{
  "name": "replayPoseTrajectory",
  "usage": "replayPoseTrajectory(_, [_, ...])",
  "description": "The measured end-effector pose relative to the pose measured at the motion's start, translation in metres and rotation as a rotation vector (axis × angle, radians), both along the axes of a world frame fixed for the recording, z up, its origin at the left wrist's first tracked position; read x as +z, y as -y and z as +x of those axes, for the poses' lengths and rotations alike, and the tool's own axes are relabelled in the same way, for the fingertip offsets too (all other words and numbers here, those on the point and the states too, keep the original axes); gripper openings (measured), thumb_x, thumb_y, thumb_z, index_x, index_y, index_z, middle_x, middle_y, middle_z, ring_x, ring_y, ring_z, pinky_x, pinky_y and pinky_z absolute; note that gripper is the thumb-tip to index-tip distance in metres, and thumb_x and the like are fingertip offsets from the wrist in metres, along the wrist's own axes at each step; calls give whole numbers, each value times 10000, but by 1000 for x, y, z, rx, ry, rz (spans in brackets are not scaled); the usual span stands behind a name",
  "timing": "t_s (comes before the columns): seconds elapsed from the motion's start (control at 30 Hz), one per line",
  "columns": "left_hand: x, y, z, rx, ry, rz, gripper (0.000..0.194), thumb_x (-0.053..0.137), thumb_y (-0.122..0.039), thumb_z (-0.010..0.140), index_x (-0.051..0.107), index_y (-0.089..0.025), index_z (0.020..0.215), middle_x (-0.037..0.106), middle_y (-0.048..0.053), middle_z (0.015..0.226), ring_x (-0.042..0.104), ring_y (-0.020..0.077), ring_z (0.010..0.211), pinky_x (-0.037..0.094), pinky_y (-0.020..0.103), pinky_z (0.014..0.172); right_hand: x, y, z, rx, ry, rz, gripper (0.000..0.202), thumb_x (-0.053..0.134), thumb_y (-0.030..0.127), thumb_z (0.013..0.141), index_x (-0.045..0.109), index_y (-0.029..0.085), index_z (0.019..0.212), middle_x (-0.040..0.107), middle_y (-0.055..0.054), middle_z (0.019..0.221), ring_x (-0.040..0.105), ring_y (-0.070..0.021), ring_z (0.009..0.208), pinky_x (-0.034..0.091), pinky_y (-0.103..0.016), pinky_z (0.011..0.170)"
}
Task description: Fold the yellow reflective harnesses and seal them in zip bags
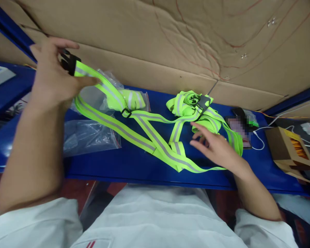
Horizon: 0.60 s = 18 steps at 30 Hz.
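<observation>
My left hand (54, 74) is raised at the left, its fingers curled round the black plastic buckle (69, 62) at one end of a neon-yellow reflective strap harness (167, 151). The thumb lies over the strap, and part of the grip is hidden. From there the grey-striped straps stretch across the blue table (134, 162), joined by a small black slider (126, 112). Over the right part of the straps hovers my right hand (214, 146), fingers apart and holding nothing. Just beyond it is a heap of rolled neon straps (191, 105) with a black buckle (203, 102).
Behind the harness is a clear bag with a folded neon strap (131, 100); another clear plastic bag (90, 136) lies nearer. To the right are a phone (239, 129), white cables and an open cardboard box (286, 148). A cardboard panel (144, 41) closes off the back.
</observation>
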<state>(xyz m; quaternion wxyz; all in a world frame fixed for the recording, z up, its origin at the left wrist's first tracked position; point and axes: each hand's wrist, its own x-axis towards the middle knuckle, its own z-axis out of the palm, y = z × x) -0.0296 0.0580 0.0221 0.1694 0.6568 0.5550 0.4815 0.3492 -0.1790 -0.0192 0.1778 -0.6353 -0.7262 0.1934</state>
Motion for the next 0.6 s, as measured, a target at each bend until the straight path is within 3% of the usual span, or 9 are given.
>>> replayPoseTrajectory(0.1, [3,5,3,-102,-172,50,968,801,-4,502,542,-301,1386,352,18,1366,323,226,1436,287,359,1304,8,-12,25,-228,183,338,468,523,440,1054,571,227,1468,758,-95,1159,740,-271,1012,588,-404,878])
replayPoseTrajectory(0.2, [1,3,5,-44,-245,175,1021,706,47,412,498,-239,1370,352,42,1421,320,252,1449,236,394,1326,10,-31,45,-269,362,492,390,454,352,1067,648,177,1356,730,-138,1262,688,-324,1157,540,-483,1027])
replayPoseTrajectory(0.3, [-3,-1,2,15,-300,296,996,695,22,403,454,-205,1342,404,69,1440,364,315,1447,268,488,1293,8,-52,47,-221,583,454,423,417,283,1059,619,151,1407,666,-166,1406,630,-379,1257,501,-546,1051])
replayPoseTrajectory(0.37, [-4,-2,0,-25,-311,340,905,752,-46,464,479,-222,1309,447,69,1410,398,334,1427,302,520,1265,5,-67,40,-147,670,385,481,467,275,1033,557,142,1486,581,-179,1522,585,-409,1323,479,-572,1071])
replayPoseTrajectory(0.5, [-2,7,-1,-93,-393,392,614,786,-172,677,589,-268,1251,480,73,1432,426,311,1417,323,499,1263,-5,-99,29,-183,682,232,732,628,223,887,432,49,1571,411,-268,1635,487,-484,1422,449,-612,1119])
replayPoseTrajectory(0.6, [0,14,0,-138,-446,369,439,683,-381,895,605,-286,1316,526,59,1439,459,261,1406,367,455,1250,-10,-115,32,-259,598,191,756,612,153,834,434,42,1560,476,-275,1576,549,-475,1351,483,-594,1092])
